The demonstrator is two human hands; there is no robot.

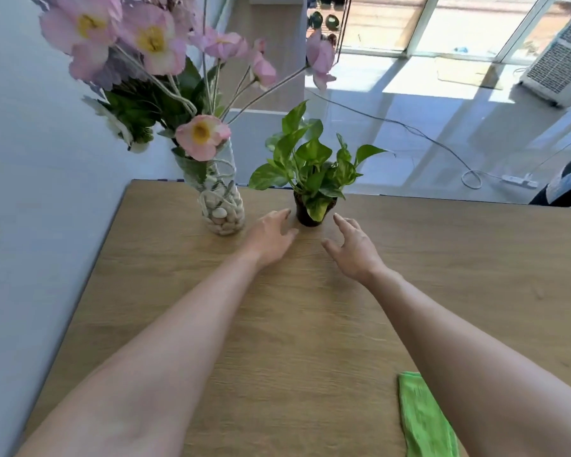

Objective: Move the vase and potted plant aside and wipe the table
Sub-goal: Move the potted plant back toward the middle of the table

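surface: wooden table (165, 275) set against a pale wall, a sunlit tiled floor seen beyond its far edge.
landmark: potted plant (314, 179), a small dark pot with green leaves, stood upright near the far edge of the table.
vase: clear glass vase (223, 206) placed just left of the potted plant, apart from it; pale pebbles are seen in its base and pink flowers (152, 37) rise from it.
left hand: left hand (271, 235) is held just in front and left of the potted plant, fingers spread and relaxed, nothing gripped; the fingertips are near the pot, and contact cannot be told.
right hand: right hand (353, 245) is held just in front and right of the potted plant, fingers parted and loosely bent, nothing gripped, apart from the pot.
cloth: green cloth (422, 420) is laid flat on the table well in front and right of the potted plant, partly hidden by the right forearm.
floor: a cable and a white power strip (518, 180) are seen on the floor behind and right of the potted plant.
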